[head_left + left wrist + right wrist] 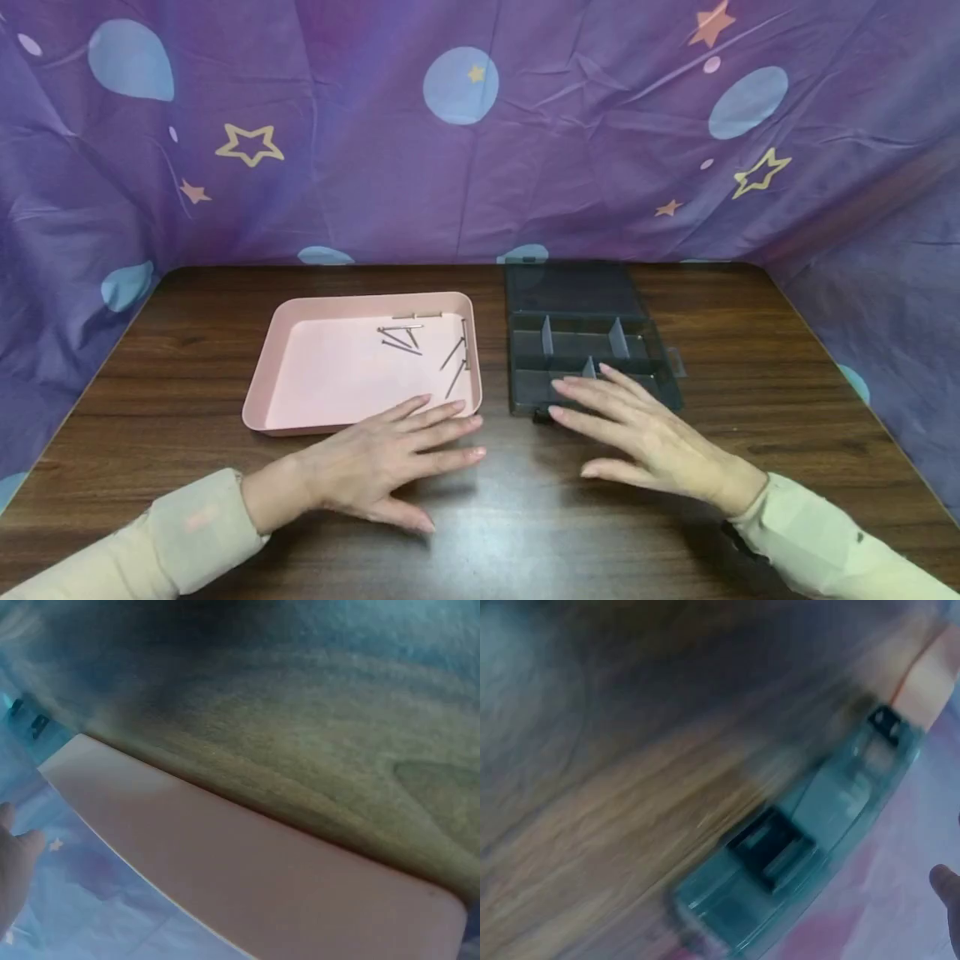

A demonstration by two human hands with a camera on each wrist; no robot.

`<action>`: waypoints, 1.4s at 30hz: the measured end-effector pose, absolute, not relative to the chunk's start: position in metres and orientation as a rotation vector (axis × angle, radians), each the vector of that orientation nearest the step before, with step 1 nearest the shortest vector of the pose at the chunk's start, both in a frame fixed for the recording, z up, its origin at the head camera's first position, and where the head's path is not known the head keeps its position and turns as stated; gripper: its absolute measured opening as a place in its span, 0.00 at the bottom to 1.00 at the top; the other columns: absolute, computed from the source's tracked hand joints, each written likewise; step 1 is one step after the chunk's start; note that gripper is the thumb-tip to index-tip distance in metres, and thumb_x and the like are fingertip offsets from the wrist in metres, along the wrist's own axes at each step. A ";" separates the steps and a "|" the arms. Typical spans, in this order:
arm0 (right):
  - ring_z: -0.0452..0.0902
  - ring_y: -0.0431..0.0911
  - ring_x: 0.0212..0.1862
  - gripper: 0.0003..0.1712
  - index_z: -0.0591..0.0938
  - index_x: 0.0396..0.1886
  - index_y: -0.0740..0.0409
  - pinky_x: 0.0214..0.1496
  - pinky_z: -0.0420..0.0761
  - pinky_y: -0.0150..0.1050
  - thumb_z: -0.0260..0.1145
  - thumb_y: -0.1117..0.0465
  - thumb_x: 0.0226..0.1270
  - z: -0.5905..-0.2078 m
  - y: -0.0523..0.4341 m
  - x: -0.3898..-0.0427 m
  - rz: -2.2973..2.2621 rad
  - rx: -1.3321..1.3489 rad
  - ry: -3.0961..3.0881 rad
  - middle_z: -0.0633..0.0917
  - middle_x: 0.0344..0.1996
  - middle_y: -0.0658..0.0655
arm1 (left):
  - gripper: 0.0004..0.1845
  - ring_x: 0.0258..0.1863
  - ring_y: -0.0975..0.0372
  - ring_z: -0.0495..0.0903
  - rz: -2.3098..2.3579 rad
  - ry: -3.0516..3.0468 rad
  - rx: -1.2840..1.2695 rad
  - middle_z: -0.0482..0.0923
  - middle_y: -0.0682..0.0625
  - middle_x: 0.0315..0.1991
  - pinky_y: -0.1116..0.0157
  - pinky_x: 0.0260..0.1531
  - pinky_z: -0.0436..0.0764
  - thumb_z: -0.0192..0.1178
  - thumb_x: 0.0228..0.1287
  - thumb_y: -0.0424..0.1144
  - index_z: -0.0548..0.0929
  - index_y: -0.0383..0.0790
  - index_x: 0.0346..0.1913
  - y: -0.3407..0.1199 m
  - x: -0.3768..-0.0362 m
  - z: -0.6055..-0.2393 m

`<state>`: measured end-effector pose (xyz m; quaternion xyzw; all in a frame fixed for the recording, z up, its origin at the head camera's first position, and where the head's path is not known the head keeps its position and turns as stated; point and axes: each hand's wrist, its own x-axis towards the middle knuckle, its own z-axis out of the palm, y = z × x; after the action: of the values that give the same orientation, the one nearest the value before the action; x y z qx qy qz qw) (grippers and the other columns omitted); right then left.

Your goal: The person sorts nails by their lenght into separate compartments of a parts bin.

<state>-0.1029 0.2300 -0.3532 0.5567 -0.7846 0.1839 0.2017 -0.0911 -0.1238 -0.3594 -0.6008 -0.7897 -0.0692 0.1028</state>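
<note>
The pink tray [330, 367] is on the wood-grain table [517, 542]. Inside the tray, mostly in its R half, lie several thin metal nails [401, 327]: a few cross one another in a loose group, others lie near the R wall & the far wall. Exact no. is hard to tell.

The L hand [390, 458] is at the near R corner of the tray, w/ fingers wide apart, almost straight, holding nothing. In the head view its fingertips cover part of the tray rim; whether they touch it, I cannot tell.

To the R of the tray, w/ a gap btwn, stands the dark see-through compartment box [581, 343]. Its lid [577, 287] is open, toward the far side, & dividers [618, 337] separate the compartments. On its near side there are black latches [771, 846], blurred in the R wrist view.

The R hand [652, 433], well to the R of the tray, is over the near part of the box, fingers also spread wide, w/o any obj. Contact w/ the box is not clear. Behind the tray hangs purple cloth [375, 100] w/ stars, circles, etc.
</note>
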 end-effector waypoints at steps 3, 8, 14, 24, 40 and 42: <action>0.67 0.53 0.64 0.32 0.76 0.57 0.66 0.72 0.54 0.44 0.54 0.44 0.69 -0.352 0.241 -0.114 0.662 1.419 -2.193 0.74 0.59 0.67 | 0.44 0.73 0.53 0.51 -0.318 -2.391 -1.734 0.53 0.47 0.73 0.48 0.65 0.60 0.54 0.58 0.66 0.56 0.48 0.72 -0.125 -0.093 -0.358; 0.70 0.44 0.59 0.27 0.77 0.55 0.67 0.63 0.65 0.28 0.63 0.51 0.64 -0.352 0.264 -0.130 0.889 1.078 -2.247 0.78 0.54 0.67 | 0.42 0.71 0.54 0.55 -0.537 -2.431 -1.643 0.57 0.45 0.72 0.56 0.68 0.56 0.57 0.60 0.60 0.58 0.42 0.72 -0.130 -0.100 -0.357; 0.66 0.23 0.51 0.27 0.78 0.55 0.65 0.47 0.65 0.15 0.70 0.71 0.52 -0.355 0.290 -0.139 0.937 0.588 -2.450 0.79 0.50 0.65 | 0.36 0.68 0.56 0.62 -0.988 -2.586 -1.348 0.63 0.47 0.69 0.57 0.66 0.61 0.61 0.62 0.49 0.62 0.43 0.70 -0.140 -0.109 -0.358; 0.74 0.44 0.50 0.29 0.70 0.61 0.69 0.43 0.68 0.14 0.64 0.60 0.64 -0.366 0.317 -0.146 1.080 0.303 -2.765 0.76 0.53 0.71 | 0.23 0.53 0.49 0.77 -1.599 -2.599 -0.679 0.76 0.37 0.56 0.59 0.53 0.77 0.60 0.62 0.32 0.72 0.31 0.60 -0.151 -0.132 -0.362; 0.67 0.19 0.40 0.25 0.70 0.58 0.76 0.39 0.69 0.15 0.62 0.65 0.65 -0.373 0.320 -0.156 1.215 0.298 -2.775 0.78 0.50 0.76 | 0.17 0.43 0.50 0.82 -1.440 -2.792 -0.282 0.81 0.37 0.48 0.58 0.46 0.79 0.62 0.62 0.36 0.78 0.30 0.51 -0.164 -0.156 -0.363; 0.68 0.19 0.38 0.25 0.71 0.57 0.76 0.37 0.70 0.17 0.62 0.65 0.65 -0.375 0.319 -0.157 1.211 0.282 -2.775 0.78 0.49 0.76 | 0.17 0.43 0.50 0.82 -1.440 -2.812 -0.265 0.81 0.36 0.48 0.58 0.45 0.79 0.62 0.61 0.35 0.78 0.29 0.51 -0.166 -0.159 -0.362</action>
<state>-0.1569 0.3195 -0.3746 0.0926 -0.9115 0.3976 0.0505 -0.1589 -0.1657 -0.3625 -0.0836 -0.8868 -0.4542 -0.0143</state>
